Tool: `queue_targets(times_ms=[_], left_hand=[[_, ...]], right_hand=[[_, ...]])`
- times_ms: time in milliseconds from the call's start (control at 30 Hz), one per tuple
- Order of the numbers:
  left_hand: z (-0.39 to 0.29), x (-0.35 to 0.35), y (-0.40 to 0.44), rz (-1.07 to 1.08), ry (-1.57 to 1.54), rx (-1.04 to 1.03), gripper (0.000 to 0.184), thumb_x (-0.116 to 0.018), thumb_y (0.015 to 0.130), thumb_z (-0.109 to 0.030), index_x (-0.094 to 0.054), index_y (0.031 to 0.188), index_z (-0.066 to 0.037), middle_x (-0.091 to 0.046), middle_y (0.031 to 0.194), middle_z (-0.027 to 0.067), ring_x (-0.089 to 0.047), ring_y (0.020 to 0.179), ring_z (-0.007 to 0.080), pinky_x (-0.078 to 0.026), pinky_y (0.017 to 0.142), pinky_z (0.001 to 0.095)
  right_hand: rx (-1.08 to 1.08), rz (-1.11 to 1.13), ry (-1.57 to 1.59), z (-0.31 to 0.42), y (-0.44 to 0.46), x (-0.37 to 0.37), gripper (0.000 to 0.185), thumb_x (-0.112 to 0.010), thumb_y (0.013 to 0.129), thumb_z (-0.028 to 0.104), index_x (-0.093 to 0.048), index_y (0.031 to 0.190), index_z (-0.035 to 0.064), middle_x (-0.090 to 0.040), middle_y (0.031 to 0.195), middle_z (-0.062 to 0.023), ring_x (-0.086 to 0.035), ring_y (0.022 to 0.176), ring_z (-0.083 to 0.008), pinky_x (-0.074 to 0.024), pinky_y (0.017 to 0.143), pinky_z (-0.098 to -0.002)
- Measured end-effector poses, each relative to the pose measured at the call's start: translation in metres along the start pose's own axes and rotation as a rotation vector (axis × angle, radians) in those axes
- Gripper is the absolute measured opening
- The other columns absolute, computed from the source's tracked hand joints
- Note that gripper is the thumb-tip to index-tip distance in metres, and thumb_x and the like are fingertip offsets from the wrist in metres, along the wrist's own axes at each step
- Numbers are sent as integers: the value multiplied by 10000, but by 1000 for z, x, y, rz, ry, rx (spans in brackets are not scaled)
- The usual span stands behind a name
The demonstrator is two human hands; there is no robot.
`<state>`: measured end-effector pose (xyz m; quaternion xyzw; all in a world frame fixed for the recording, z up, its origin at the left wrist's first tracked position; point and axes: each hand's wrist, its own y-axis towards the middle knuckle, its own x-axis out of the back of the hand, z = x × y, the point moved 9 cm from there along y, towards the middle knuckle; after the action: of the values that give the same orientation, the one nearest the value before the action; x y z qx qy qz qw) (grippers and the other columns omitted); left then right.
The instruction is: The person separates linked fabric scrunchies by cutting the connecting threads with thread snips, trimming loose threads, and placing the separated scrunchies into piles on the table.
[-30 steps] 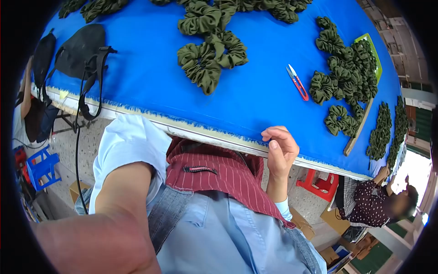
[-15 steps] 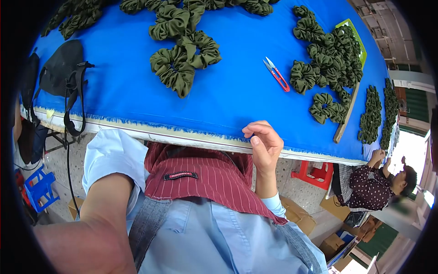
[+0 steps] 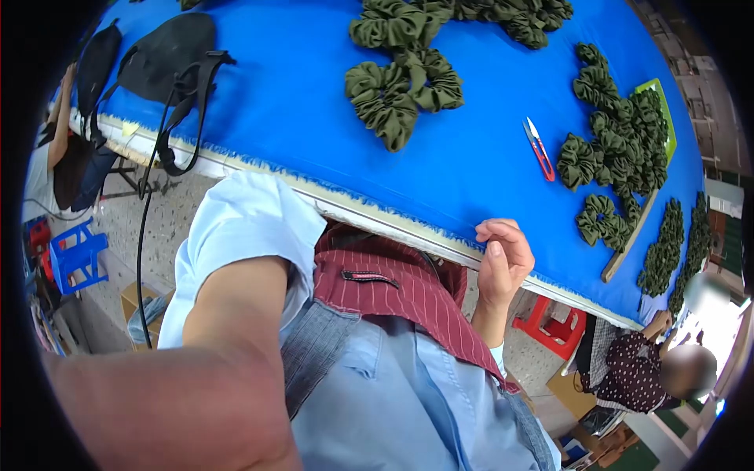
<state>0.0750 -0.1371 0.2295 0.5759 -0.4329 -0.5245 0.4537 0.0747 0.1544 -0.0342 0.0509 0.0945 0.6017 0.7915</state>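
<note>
My right hand hovers at the front edge of the blue-covered table, fingers loosely curled, thumb apart, with nothing in it. My left arm is bent up close to the camera; the blurred base of my left hand fills the lower left, its fingers out of sight. Nearest beyond the right hand lie red-handled thread snips, blades pointing away. A heap of dark green scrunchies sits to their right. More green scrunchies lie ahead.
A black bag with straps hangs partly over the table's left edge. A wooden strip and a green basket flank the heap. Blue and red stools stand below. A co-worker in dotted clothing sits at the right.
The view has swung, so the table and its contents appear farther right. My left forearm reaches farther into the picture. The right hand keeps its loose curl by the table edge.
</note>
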Motion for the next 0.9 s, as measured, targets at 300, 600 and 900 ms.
queue_targets(times_ms=[300,600,900], left_hand=[[-20,18,6,-40,-31,-46,134,-514,899,-227,-516,809,-128,-471,796,-35,-409,791,86,-210,835,350],[-17,19,4,-4,-263,-24,91,-503,913,-195,-528,884,-113,-480,846,-33,-420,801,86,-287,831,301],[-5,4,4,200,-586,-97,87,-492,927,-163,-541,958,-98,-490,896,-30,-431,810,86,-363,827,251]], right_hand=[[-12,4,49,-2,0,-3,201,-591,774,38,-610,959,-38,-594,920,-154,-556,801,-218,-450,708,-299],[-46,9,35,-5,0,-3,220,-581,772,71,-609,961,-37,-589,915,-156,-549,797,-212,-444,718,-295],[16,2,15,3,0,-2,213,-586,766,65,-619,954,-30,-597,902,-149,-550,782,-209,-452,715,-294]])
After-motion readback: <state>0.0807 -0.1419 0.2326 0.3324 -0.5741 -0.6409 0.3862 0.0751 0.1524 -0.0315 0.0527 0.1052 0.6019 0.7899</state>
